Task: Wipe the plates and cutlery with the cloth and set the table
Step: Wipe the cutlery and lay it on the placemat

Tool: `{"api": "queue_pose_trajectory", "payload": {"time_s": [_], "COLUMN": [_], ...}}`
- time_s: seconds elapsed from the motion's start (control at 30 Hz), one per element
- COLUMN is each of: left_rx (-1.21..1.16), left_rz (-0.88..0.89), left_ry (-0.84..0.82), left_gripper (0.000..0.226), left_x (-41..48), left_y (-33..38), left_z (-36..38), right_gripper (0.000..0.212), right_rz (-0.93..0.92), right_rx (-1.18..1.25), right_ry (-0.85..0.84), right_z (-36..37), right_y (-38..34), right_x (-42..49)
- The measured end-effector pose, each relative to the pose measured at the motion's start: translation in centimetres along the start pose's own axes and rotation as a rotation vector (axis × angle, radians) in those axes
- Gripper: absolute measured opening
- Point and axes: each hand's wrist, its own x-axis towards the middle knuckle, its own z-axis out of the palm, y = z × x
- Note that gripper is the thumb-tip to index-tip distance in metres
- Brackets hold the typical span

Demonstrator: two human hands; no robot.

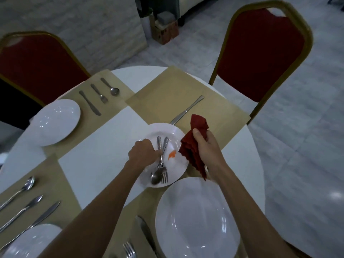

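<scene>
Left hand pinches cutlery on the stained plate, right hand grips the cloth — other settings look done.

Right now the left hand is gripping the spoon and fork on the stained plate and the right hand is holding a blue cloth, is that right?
Not quite. The head view shows the cloth in the right hand is dark red, not blue. The rest stands: the left hand grips the spoon and fork on the stained plate.
</scene>
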Motion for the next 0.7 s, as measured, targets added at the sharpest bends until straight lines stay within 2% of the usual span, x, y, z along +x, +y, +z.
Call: {"api": "queue_pose_trajectory", "payload": {"time_s": [0.2,0.3,0.43,0.57,0.63,0.7], "left_rx": [-0.268,-0.404,-0.623,-1.015,-1.092,-1.132], "left_rz": [-0.061,-0.094,-0.024,0.016,0.046,0.014], "left_ry": [-0.012,0.022,0.023,-0.119,-0.115,-0.044], "left_gripper": [0.027,0.026,0.026,0.022,0.015,0.011], "left_x": [-1.0,-2.0,-5.0,-9.8,-12.4,-14.6], "left_y": [0.0,-1.3,-2.9,-4.3,-5.0,-6.0], "left_z": [0.2,-0.5,-3.8,-6.7,-6.4,-6.0], "right_gripper": [0.028,0.029,0.028,0.04,0.038,0.028], "right_rz": [0.036,0.022,-0.009,0.147,0.184,0.151], "right_rx": [-0.056,-0.075,-0.086,-0.047,-0.071,-0.116], "right_ry": [0.021,0.029,0.036,-0.087,-0.19,-0.27], "right_z": [1.1,0.9,0.9,4.1,7.0,10.1], "right_y": [2.0,2.0,0.8,0.4,0.5,0.6], "right_x": [-4.6,-6.3,-8.4,-10.9,-12.8,-14.9]}}
